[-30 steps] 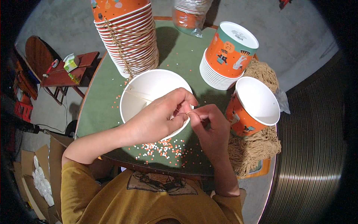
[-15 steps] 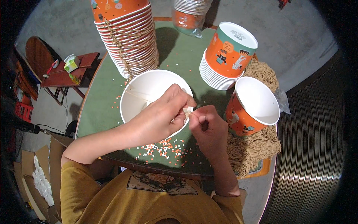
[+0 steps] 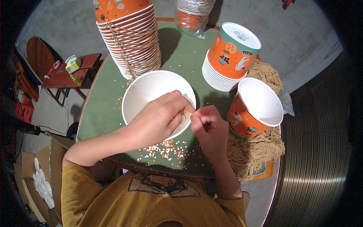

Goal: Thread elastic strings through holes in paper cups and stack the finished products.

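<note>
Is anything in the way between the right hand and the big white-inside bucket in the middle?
Nothing visible is. The right hand has its fingertips at the paper bucket's right rim. The left hand crosses over the opening, its fingertips close beside them.

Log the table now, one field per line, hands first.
Left hand: over the open bucket, fingertips pinching string
Right hand: pinching string beside that bucket's right rim
Tall stack: nested buckets, string across their rims, back left
Short stack: upside-down buckets, back right
Orange bucket: mouth up, white inside, right of the hands
Twine: tan tangle beside orange bucket
Dots: loose, orange and white, on the green table
</note>
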Demonstrator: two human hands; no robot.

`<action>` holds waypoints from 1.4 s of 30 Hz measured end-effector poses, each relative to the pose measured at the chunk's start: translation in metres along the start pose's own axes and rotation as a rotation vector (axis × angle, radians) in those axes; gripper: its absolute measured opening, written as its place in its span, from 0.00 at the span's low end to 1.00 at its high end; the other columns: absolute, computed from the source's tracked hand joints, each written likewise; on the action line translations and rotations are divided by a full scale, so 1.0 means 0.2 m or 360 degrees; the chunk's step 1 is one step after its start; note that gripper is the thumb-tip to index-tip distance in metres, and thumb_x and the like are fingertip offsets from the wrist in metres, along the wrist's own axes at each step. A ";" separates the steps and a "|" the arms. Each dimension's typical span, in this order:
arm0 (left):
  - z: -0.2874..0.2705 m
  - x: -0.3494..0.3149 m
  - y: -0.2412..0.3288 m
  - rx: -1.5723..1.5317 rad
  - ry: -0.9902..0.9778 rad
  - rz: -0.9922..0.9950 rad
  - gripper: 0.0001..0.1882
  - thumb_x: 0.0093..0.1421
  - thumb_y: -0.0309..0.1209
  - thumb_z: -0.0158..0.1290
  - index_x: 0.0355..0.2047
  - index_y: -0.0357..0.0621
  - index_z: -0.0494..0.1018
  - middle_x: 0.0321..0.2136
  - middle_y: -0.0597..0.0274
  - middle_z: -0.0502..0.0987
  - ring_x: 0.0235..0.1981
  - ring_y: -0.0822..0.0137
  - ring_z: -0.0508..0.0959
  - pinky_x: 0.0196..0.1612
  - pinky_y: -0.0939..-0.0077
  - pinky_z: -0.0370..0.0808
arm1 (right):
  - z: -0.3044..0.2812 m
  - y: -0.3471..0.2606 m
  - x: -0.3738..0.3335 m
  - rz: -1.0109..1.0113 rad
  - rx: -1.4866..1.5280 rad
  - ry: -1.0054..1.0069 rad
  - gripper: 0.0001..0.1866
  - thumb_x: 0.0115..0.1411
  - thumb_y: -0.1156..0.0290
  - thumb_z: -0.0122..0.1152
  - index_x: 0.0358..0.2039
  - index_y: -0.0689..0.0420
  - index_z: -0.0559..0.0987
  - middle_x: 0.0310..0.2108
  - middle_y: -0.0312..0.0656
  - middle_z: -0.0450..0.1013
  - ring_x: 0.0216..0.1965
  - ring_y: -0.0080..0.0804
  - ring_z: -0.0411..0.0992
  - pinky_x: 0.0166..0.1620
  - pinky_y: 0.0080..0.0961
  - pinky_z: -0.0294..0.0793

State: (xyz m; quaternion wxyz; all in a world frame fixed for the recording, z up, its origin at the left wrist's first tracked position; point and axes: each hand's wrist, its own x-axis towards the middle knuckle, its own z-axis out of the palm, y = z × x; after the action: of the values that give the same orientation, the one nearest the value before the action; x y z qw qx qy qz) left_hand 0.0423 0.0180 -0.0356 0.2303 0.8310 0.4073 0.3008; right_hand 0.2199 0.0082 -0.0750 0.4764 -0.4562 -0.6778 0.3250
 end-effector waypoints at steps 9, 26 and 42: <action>-0.01 0.00 -0.04 -0.0219 -0.0088 -0.0216 0.14 0.68 0.37 0.43 0.39 0.38 0.71 0.32 0.63 0.71 0.35 0.72 0.71 0.41 0.79 0.69 | -0.01 -0.01 0.00 0.0244 0.0186 -0.0044 0.08 0.57 0.69 0.59 0.31 0.60 0.74 0.17 0.35 0.70 0.20 0.16 0.66 0.27 0.19 0.69; -0.03 -0.01 0.01 -0.0862 -0.0373 -0.0622 0.08 0.64 0.30 0.51 0.39 0.39 0.69 0.26 0.73 0.67 0.29 0.80 0.66 0.33 0.85 0.66 | -0.02 -0.03 0.00 0.0426 0.0389 -0.0175 0.08 0.57 0.69 0.59 0.29 0.60 0.74 0.18 0.30 0.68 0.22 0.14 0.63 0.28 0.17 0.65; 0.02 -0.03 0.06 0.0337 0.0183 0.0110 0.07 0.55 0.26 0.54 0.29 0.38 0.66 0.27 0.53 0.68 0.32 0.52 0.72 0.35 0.59 0.69 | 0.01 -0.01 -0.03 -0.0057 -0.0068 0.0066 0.04 0.54 0.75 0.61 0.29 0.60 0.75 0.12 0.28 0.61 0.17 0.10 0.57 0.22 0.14 0.60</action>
State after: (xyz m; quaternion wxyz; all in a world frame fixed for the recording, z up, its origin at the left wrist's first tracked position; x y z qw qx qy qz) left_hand 0.0483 0.0050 -0.0316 0.1071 0.8456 0.4203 0.3110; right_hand 0.2175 0.0011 -0.0759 0.4863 -0.4608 -0.6825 0.2924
